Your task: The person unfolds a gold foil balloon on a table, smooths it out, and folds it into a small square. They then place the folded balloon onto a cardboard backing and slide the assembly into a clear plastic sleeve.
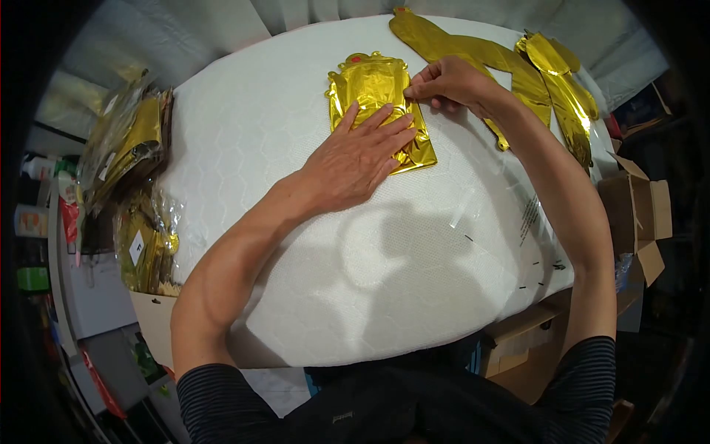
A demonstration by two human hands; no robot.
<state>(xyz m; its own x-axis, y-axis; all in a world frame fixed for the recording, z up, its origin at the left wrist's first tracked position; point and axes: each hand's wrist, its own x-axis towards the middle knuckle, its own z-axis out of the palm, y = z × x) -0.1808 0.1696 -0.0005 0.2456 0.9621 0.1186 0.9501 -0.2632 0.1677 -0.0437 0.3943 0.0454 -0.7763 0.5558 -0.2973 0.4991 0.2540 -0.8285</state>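
Item: one folded gold foil piece (377, 80), on the white surface (255, 111). We record the left hand (360, 157) flat across its lower part, fingers spread; the right hand (452, 81) at its right edge, fingertips bunched, whether pinching foil we cannot tell.

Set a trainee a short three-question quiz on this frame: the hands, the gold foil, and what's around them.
1. Multiple choice: how does the left hand rest on the folded gold foil piece?
A) In a closed fist
B) Palm down, fingers spread
C) On its knuckles
2. True or false: an open cardboard box stands toward the right of the picture.
3. Fill in the blank: the thumb and fingers of the right hand are at the ____ side of the folded gold foil piece, as pictured.

Key: 1. B; 2. True; 3. right
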